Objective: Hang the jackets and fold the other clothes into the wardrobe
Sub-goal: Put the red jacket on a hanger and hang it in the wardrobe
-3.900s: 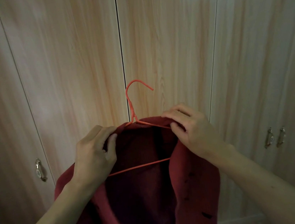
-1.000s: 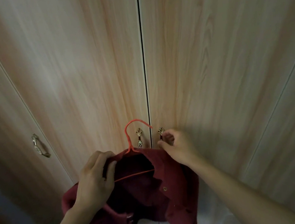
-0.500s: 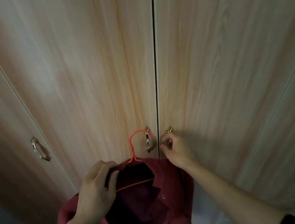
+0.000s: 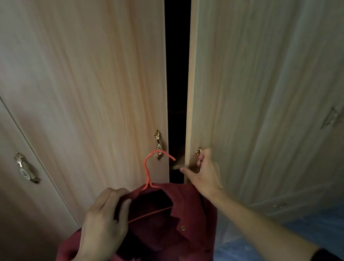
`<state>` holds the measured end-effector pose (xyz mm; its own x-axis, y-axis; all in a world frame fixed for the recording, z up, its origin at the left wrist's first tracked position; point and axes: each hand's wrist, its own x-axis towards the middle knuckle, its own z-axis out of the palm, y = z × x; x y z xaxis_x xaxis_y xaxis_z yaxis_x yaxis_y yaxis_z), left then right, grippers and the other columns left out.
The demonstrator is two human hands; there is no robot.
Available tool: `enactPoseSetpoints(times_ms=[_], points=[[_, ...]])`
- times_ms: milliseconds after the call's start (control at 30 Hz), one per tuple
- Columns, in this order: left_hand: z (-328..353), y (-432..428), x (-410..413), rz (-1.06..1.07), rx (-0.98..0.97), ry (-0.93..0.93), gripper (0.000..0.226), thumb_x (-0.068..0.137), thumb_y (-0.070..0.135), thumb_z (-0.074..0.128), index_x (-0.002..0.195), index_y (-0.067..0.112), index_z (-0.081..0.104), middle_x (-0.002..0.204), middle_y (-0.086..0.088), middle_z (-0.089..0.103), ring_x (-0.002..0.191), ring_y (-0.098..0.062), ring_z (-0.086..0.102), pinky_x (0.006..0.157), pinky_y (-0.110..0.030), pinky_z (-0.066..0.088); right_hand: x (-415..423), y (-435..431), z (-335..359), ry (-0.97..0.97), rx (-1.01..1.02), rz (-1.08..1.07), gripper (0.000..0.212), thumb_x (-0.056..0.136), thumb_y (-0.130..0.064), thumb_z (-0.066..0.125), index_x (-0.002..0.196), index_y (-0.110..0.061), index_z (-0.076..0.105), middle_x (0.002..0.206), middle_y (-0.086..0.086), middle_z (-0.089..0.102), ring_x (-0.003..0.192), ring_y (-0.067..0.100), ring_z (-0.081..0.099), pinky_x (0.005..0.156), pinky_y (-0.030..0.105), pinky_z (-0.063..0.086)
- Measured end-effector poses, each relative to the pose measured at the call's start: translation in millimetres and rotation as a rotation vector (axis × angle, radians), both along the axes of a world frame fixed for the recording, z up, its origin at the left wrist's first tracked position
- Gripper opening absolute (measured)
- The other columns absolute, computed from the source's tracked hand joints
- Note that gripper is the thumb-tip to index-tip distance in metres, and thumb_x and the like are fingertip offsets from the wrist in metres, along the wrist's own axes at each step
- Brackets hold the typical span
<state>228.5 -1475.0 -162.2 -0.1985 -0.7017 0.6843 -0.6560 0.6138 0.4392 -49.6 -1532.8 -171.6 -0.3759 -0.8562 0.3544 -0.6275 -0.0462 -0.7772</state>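
Note:
A dark red jacket [image 4: 179,233] hangs on an orange wire hanger [image 4: 150,172] in front of the wardrobe. My left hand [image 4: 102,223] grips the jacket's left shoulder together with the hanger. My right hand [image 4: 204,174] holds the brass handle [image 4: 198,151] of the right-hand wardrobe door [image 4: 257,76], fingers curled round it. That door stands ajar, and a dark gap [image 4: 178,64] shows between it and the left door [image 4: 96,85]. The inside of the wardrobe is too dark to see.
The left door carries its own brass handle [image 4: 158,144] just behind the hanger hook. Further doors with handles flank the pair at far left [image 4: 25,170] and far right [image 4: 336,114]. Blue patterned floor [image 4: 309,232] shows at lower right.
My right hand let go of the jacket, took the right door's handle and pulled the door ajar, so a dark gap appeared. My left hand still holds the jacket and hanger.

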Motion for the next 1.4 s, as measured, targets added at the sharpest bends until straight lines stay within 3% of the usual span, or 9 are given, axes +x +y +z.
enactPoseSetpoints(times_ms=[133, 467, 633, 733, 800, 1033, 1200, 1300, 1400], points=[[1.0, 16.2, -9.4, -0.035, 0.003, -0.008, 0.026, 0.093, 0.031, 0.051, 0.099, 0.010, 0.066, 0.088, 0.006, 0.059, 0.077, -0.016, 0.060, 0.071, -0.027, 0.048, -10.5, 27.3, 1.0, -0.004, -0.011, -0.100, 0.055, 0.070, -0.033, 0.088, 0.084, -0.020, 0.035, 0.069, -0.005, 0.049, 0.054, 0.011, 0.048, 0.052, 0.013, 0.039], [13.0, 63.6, -33.3, -0.036, 0.006, -0.074, 0.025, 0.093, 0.033, 0.050, 0.099, 0.015, 0.065, 0.088, 0.009, 0.056, 0.075, -0.013, 0.059, 0.067, -0.027, 0.047, -31.4, 74.2, 3.4, 0.018, -0.015, -0.187, 0.052, 0.068, -0.031, 0.083, 0.083, -0.022, 0.034, 0.068, -0.007, 0.048, 0.054, 0.007, 0.047, 0.046, 0.016, 0.029], [14.7, 93.2, -52.4, -0.026, 0.002, -0.082, 0.025, 0.093, 0.033, 0.049, 0.100, 0.015, 0.065, 0.088, 0.010, 0.056, 0.076, -0.011, 0.058, 0.068, -0.023, 0.046, -48.0, 113.8, 2.9, 0.064, -0.187, -0.190, 0.061, 0.063, -0.008, 0.084, 0.099, -0.020, 0.036, 0.113, 0.002, 0.043, 0.089, 0.014, 0.051, 0.069, 0.011, 0.039], [15.9, 111.3, -70.0, -0.041, -0.009, -0.084, 0.026, 0.093, 0.032, 0.050, 0.100, 0.013, 0.065, 0.088, 0.008, 0.058, 0.076, -0.011, 0.058, 0.067, -0.023, 0.046, -65.9, 142.4, 2.3, 0.107, -0.206, -0.144, 0.079, 0.071, 0.001, 0.077, 0.136, -0.012, 0.034, 0.152, 0.013, 0.029, 0.129, 0.023, 0.045, 0.100, 0.020, 0.040], [15.4, 126.1, -82.9, -0.060, -0.009, -0.091, 0.026, 0.093, 0.031, 0.050, 0.099, 0.012, 0.066, 0.088, 0.007, 0.059, 0.075, -0.013, 0.059, 0.068, -0.023, 0.046, -80.0, 160.8, 0.3, 0.133, -0.153, -0.129, 0.088, 0.080, 0.001, 0.071, 0.151, -0.012, 0.021, 0.152, 0.012, 0.034, 0.136, 0.025, 0.043, 0.106, 0.025, 0.037], [23.3, 158.7, -125.1, -0.103, -0.032, -0.080, 0.024, 0.092, 0.029, 0.052, 0.099, 0.012, 0.066, 0.087, 0.006, 0.060, 0.077, -0.013, 0.059, 0.072, -0.022, 0.046, -140.4, 217.7, 4.2, 0.212, -0.115, -0.233, 0.095, 0.085, 0.007, 0.063, 0.157, -0.017, 0.005, 0.156, 0.012, 0.032, 0.132, 0.028, 0.048, 0.104, 0.032, 0.045], [31.4, 163.9, -162.6, -0.142, -0.049, -0.070, 0.024, 0.092, 0.029, 0.052, 0.099, 0.012, 0.066, 0.087, 0.005, 0.060, 0.077, -0.013, 0.059, 0.073, -0.022, 0.046, -177.9, 249.6, 18.0, 0.413, -0.075, -0.309, 0.117, 0.072, 0.022, 0.061, 0.157, -0.017, -0.009, 0.166, 0.000, -0.013, 0.114, 0.024, 0.053, 0.060, 0.026, 0.054], [34.8, 162.2, -184.7, -0.169, -0.064, -0.081, 0.025, 0.092, 0.030, 0.051, 0.099, 0.012, 0.066, 0.087, 0.006, 0.059, 0.077, -0.012, 0.058, 0.074, -0.018, 0.043, -201.5, 260.3, 25.4, 0.462, -0.042, -0.319, 0.112, 0.082, 0.008, 0.065, 0.156, -0.014, -0.015, 0.163, -0.002, -0.025, 0.152, 0.024, 0.014, 0.096, 0.030, 0.053], [37.7, 158.7, -205.1, -0.196, -0.082, -0.079, 0.025, 0.092, 0.030, 0.050, 0.099, 0.012, 0.066, 0.088, 0.006, 0.059, 0.078, -0.011, 0.057, 0.075, -0.013, 0.039, -220.7, 270.2, 32.7, 0.485, -0.015, -0.357, 0.102, 0.088, -0.009, 0.067, 0.156, -0.008, -0.010, 0.163, 0.001, -0.023, 0.153, 0.019, -0.003, 0.117, 0.025, 0.023]])
